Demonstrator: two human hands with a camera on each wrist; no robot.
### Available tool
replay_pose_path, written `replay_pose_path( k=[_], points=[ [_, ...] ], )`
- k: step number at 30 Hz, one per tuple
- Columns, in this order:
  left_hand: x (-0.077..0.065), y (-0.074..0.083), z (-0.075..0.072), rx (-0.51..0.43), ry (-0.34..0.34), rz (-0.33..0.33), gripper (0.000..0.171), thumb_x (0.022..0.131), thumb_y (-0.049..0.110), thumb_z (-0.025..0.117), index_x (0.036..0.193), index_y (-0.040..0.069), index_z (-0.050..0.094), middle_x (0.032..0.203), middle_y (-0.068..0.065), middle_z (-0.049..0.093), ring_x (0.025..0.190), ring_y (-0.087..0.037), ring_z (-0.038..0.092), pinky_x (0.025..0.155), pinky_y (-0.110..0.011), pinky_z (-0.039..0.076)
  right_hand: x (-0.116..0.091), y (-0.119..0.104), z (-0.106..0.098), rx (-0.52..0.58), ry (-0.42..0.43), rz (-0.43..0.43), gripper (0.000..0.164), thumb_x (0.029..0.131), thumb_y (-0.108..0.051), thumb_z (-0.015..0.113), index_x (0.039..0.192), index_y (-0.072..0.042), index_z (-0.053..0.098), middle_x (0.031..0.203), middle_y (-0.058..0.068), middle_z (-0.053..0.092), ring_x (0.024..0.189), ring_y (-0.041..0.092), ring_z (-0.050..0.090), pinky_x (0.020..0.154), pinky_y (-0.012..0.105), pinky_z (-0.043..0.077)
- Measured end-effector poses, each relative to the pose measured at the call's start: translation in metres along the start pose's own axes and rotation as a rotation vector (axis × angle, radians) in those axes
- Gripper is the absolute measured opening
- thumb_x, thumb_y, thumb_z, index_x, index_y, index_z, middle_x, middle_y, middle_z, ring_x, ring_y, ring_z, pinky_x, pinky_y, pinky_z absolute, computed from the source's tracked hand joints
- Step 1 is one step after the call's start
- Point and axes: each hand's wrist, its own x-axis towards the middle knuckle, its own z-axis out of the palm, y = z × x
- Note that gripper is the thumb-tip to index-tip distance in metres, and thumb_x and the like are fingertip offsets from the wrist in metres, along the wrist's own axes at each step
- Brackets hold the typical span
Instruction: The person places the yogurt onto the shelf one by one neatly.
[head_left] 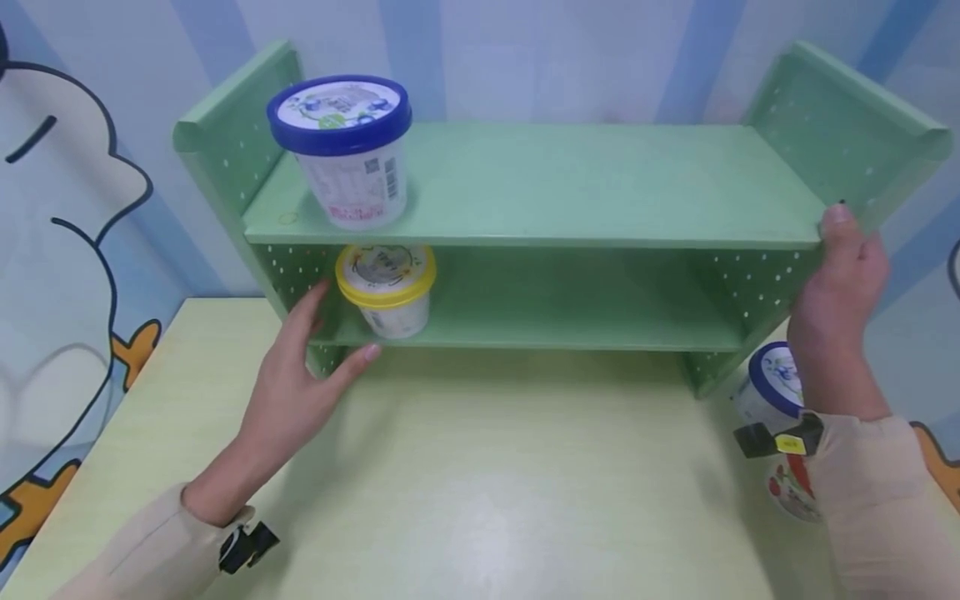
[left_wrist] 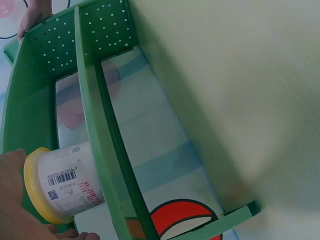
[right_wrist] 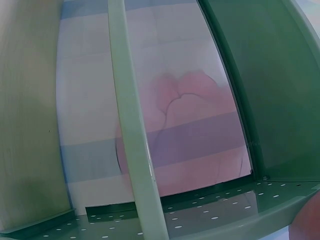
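A green two-tier shelf [head_left: 540, 185] stands on the table. On its lower board, at the left end, sits a small tub with a yellow lid [head_left: 385, 287], seen sideways in the left wrist view [left_wrist: 65, 182]. My left hand [head_left: 294, 387] is beside that tub, thumb and fingers spread with a gap between them. With my right hand [head_left: 840, 287] I grip the front edge of the shelf's right side panel, thumb toward the upper board. A larger tub with a blue lid [head_left: 345, 150] stands on the upper board, at the left.
To the right of the shelf, partly behind my right wrist, are another blue-lidded tub [head_left: 772, 383] and a tub with red print [head_left: 795, 487]. The pale table [head_left: 487, 483] stretches in front. A wall with blue stripes and cartoon figures [head_left: 525, 50] rises behind.
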Motion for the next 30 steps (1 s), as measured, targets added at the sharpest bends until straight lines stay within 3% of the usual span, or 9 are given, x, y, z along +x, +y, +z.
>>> replay_pose_path(
  k=[7, 14, 17, 24, 30],
  points=[
    [-0.006, -0.004, 0.000, 0.043, 0.011, 0.041, 0.087, 0.090, 0.039, 0.072, 0.156, 0.015, 0.022, 0.157, -0.008, 0.028, 0.127, -0.041, 0.045, 0.097, -0.064, 0.038, 0.001, 0.002, 0.002, 0.016, -0.024, -0.042, 0.027, 0.097, -0.023, 0.062, 0.114, -0.003, 0.066, 0.103, 0.011, 0.068, 0.092, 0.018, 0.064, 0.085, 0.027, 0.048],
    [-0.014, -0.011, 0.005, 0.108, 0.002, 0.154, 0.079, 0.093, 0.039, 0.067, 0.155, 0.012, 0.027, 0.159, -0.007, 0.026, 0.142, -0.030, 0.028, 0.104, -0.060, 0.033, 0.001, 0.002, 0.003, 0.012, 0.004, -0.040, 0.025, 0.097, -0.022, 0.062, 0.112, -0.003, 0.068, 0.102, 0.011, 0.068, 0.091, 0.017, 0.064, 0.084, 0.026, 0.048],
    [-0.017, -0.014, 0.006, 0.120, 0.021, 0.202, 0.072, 0.096, 0.041, 0.061, 0.154, 0.010, 0.030, 0.158, -0.007, 0.027, 0.142, -0.028, 0.028, 0.102, -0.061, 0.034, 0.001, 0.001, 0.004, 0.022, 0.009, -0.031, 0.024, 0.096, -0.021, 0.062, 0.111, -0.003, 0.068, 0.101, 0.011, 0.068, 0.090, 0.017, 0.064, 0.083, 0.026, 0.048],
    [-0.021, -0.016, 0.004, 0.140, 0.117, 0.342, 0.070, 0.098, 0.055, 0.046, 0.147, 0.004, 0.042, 0.154, -0.010, 0.035, 0.138, -0.031, 0.035, 0.095, -0.062, 0.040, 0.003, 0.000, 0.002, -0.006, 0.015, -0.003, 0.024, 0.097, -0.022, 0.061, 0.113, -0.004, 0.066, 0.100, 0.009, 0.067, 0.088, 0.015, 0.063, 0.082, 0.024, 0.048],
    [-0.021, -0.016, 0.006, 0.159, 0.248, 0.474, 0.071, 0.098, 0.058, 0.042, 0.135, -0.002, 0.055, 0.144, -0.014, 0.048, 0.132, -0.035, 0.043, 0.105, -0.053, 0.035, 0.003, -0.001, 0.002, 0.000, 0.015, -0.019, 0.024, 0.098, -0.022, 0.061, 0.113, -0.004, 0.067, 0.100, 0.010, 0.068, 0.088, 0.016, 0.064, 0.082, 0.024, 0.048]
  ],
)
